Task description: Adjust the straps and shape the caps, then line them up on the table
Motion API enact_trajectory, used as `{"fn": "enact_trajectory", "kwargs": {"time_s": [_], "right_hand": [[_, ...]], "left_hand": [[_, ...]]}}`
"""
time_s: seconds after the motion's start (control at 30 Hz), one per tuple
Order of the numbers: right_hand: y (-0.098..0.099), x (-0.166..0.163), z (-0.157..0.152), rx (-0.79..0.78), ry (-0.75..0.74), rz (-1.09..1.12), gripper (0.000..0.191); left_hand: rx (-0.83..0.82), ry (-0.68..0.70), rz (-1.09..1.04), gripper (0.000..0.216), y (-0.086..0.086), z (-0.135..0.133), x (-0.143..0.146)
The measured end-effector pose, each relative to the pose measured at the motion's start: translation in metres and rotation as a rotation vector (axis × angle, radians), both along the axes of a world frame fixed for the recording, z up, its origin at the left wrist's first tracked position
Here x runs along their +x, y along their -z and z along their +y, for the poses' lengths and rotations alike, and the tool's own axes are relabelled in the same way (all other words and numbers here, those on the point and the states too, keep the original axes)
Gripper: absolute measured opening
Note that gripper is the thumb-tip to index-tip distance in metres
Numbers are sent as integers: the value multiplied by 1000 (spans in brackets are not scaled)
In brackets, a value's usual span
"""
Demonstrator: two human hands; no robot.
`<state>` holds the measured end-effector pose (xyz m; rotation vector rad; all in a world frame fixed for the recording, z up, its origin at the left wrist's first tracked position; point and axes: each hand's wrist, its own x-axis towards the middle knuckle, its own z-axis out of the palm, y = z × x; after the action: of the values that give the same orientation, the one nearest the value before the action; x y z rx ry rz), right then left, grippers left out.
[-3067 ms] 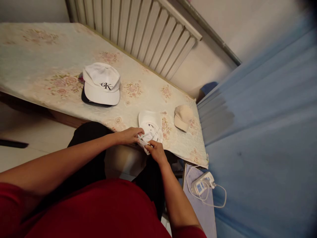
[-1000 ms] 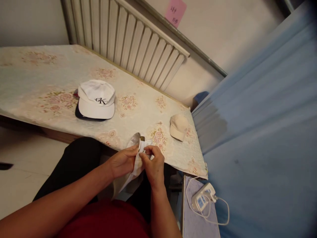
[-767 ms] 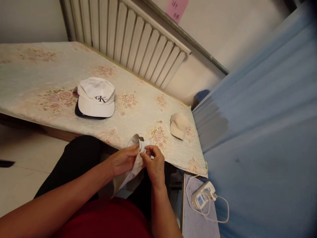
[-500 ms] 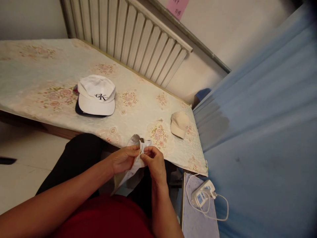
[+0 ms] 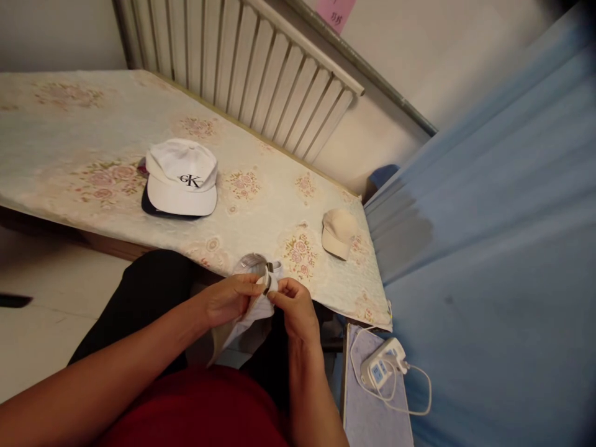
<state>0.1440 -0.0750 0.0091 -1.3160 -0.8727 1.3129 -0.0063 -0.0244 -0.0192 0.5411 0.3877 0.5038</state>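
Over my lap, at the table's near edge, I hold a white cap (image 5: 254, 316) with its back strap and small dark metal buckle facing up. My left hand (image 5: 235, 298) pinches the cap by the strap on its left side. From the right, my right hand (image 5: 295, 304) has its thumb and fingers closed on the strap close to the buckle. Most of the cap's crown and brim hangs below my hands, partly hidden by them. On the table lie a white cap with black "CK" letters (image 5: 184, 180), stacked on a dark-brimmed cap (image 5: 158, 210), and a beige cap (image 5: 338, 233).
A floral cloth covers the table (image 5: 261, 217). Behind it stands a radiator (image 5: 261, 74), and a blue curtain (image 5: 488, 248) hangs on the right. A white power strip (image 5: 382, 366) with a looped cable rests on a small side stand (image 5: 372, 428).
My right hand has shifted slightly right and down along the strap. The strap now bows into a more open loop, and the cap's opening shows wider.
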Motion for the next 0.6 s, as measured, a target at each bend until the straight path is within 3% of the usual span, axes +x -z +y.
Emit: {"fn": "enact_trajectory", "kwargs": {"time_s": [0.2, 0.6], "right_hand": [[-2, 4, 3, 8, 43, 30, 23], [3, 0, 3, 93, 123, -155, 19]], "left_hand": [[24, -8, -29, 19, 0, 0, 1], [7, -18, -87, 12, -2, 1, 3]]}}
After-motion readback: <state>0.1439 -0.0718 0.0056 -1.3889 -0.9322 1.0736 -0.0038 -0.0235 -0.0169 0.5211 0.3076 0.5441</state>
